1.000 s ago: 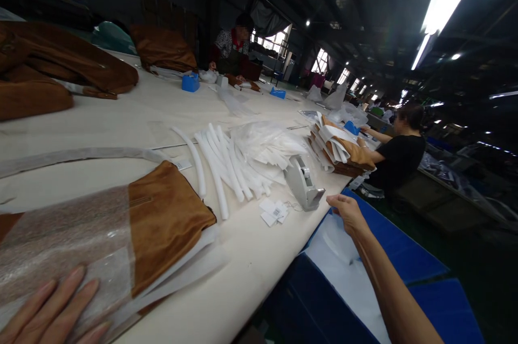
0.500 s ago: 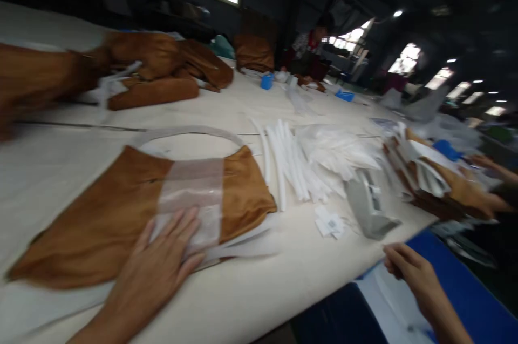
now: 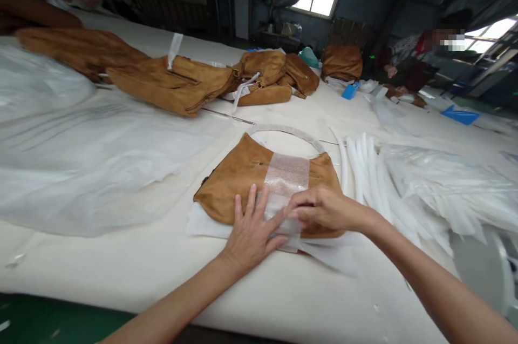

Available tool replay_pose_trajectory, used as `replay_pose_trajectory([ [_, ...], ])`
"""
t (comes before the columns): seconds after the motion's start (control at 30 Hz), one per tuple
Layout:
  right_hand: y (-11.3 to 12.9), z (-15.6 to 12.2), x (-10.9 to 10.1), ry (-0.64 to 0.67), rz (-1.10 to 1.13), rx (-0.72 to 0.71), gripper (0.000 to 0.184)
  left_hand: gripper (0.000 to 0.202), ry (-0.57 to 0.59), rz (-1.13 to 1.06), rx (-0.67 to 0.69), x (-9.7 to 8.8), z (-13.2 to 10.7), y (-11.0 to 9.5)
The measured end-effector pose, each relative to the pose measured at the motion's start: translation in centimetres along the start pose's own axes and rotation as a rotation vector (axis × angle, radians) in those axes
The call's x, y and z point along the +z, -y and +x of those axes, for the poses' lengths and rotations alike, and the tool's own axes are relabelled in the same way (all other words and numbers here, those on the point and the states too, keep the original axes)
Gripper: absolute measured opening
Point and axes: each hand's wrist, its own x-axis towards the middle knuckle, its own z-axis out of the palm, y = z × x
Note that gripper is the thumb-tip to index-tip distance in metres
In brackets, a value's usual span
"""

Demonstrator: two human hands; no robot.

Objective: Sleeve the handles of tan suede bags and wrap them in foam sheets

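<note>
A tan suede handbag (image 3: 226,182) lies flat on the table, a band of translucent foam wrap (image 3: 286,171) across its middle. Its handle (image 3: 289,129), wrapped in pale material, arches at the far side. My left hand (image 3: 253,233) rests with fingers spread on the bag's near part and the edge of the wrap. Close by, my right hand (image 3: 319,208) presses its fingertips together against the wrap; whatever they pinch is hidden. White sheeting (image 3: 332,257) sticks out from under the bag.
White foam tubes (image 3: 366,171) and a pile of clear plastic (image 3: 453,176) lie to the right, near a grey dispenser-like object (image 3: 481,263). Large plastic sheets (image 3: 101,166) cover the left. More brown bags (image 3: 174,82) lie behind. Other people stand across the table.
My right hand has come from beyond the table's right edge onto the wrap. My left hand stays on the bag. The view has turned left, showing more bags and plastic sheets.
</note>
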Motion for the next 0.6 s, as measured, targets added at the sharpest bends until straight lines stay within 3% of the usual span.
replay_pose_trajectory([
  [0.1,-0.6,5.0,-0.6,0.111,-0.255,-0.043,0.018,0.063,-0.018,-0.040,-0.019,0.2,-0.1,0.1],
  [0.2,-0.4,7.5,-0.7,0.160,-0.511,-0.006,0.014,0.061,-0.037,-0.056,-0.025,0.3,-0.1,0.1],
  [0.37,0.0,8.7,-0.5,0.159,-0.774,0.020,0.017,0.055,-0.074,-0.095,-0.039,0.5,-0.3,-0.1],
  [0.6,-0.3,9.6,0.3,0.161,-0.882,0.057,0.021,0.048,-0.149,-0.101,-0.028,0.8,-0.5,0.1],
])
